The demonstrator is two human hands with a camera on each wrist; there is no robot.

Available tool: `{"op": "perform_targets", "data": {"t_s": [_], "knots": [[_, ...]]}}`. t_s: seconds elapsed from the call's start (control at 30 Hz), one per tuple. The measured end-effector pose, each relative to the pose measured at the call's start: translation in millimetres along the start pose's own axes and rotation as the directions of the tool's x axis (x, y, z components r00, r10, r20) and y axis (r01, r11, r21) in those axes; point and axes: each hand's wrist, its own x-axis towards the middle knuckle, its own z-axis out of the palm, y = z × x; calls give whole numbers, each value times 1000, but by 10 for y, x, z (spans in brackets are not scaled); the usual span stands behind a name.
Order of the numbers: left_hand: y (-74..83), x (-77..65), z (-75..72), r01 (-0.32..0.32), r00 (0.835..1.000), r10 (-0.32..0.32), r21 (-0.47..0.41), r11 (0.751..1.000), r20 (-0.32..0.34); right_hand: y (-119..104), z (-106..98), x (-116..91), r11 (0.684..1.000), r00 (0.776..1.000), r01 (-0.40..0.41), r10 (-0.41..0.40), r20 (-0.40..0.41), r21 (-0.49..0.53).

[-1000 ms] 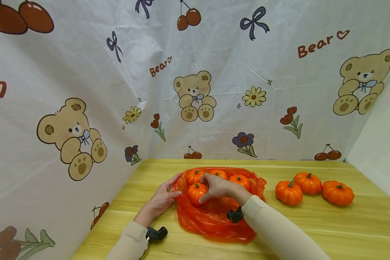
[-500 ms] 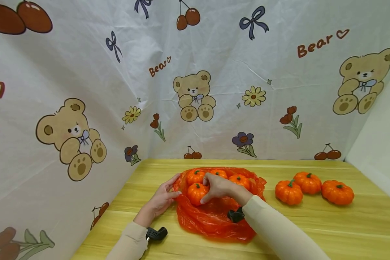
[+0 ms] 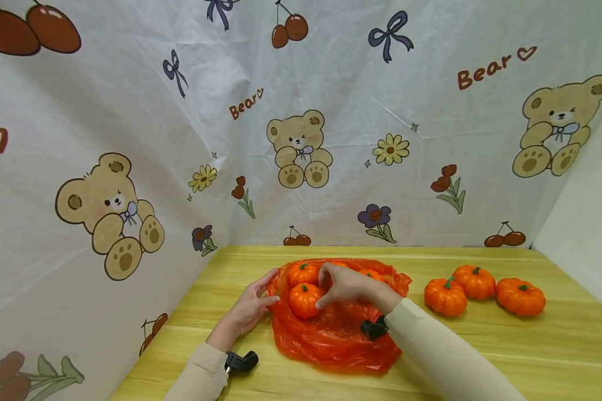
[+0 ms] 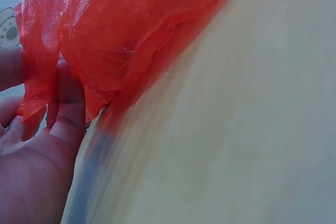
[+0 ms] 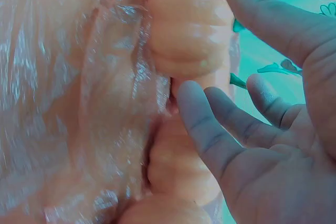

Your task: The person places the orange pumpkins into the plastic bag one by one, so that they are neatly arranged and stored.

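A crumpled red plastic bag lies mouth up on the table, with several small orange pumpkins inside. My left hand holds the bag's left rim; in the left wrist view the thin plastic runs between its fingers. Over the bag's mouth is my right hand, thumb and fingers spread, holding nothing. Just left of its fingertips sits the front-left pumpkin, with another pumpkin behind it. The right hand partly covers the pumpkins farther right. Seen from the right wrist, the fingers stand apart beside a pumpkin.
Three more pumpkins sit on the wooden table right of the bag: one in front, one behind, one at far right. A cloth printed with bears hangs behind and along the left.
My right hand has let go of the front-left pumpkin and drawn slightly right, away from it. The pumpkin stays in the bag. My left hand has kept its place at the rim.
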Motion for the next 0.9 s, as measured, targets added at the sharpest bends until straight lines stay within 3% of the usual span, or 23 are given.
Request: {"op": "perform_targets", "data": {"t_s": [0.2, 0.6, 0.9], "knots": [[-6, 9, -2, 1, 1000, -1, 6, 1000, 4, 10, -154, -108, 998, 999, 29, -31, 25, 63], [-35, 28, -30, 3, 1000, -3, 4, 1000, 16, 81, -372, -340, 997, 1000, 0, 0, -6, 83], [-35, 30, -26, -3, 1000, 3, 6, 1000, 9, 161, -548, -589, 984, 999, 53, -53, -3, 169]]}}
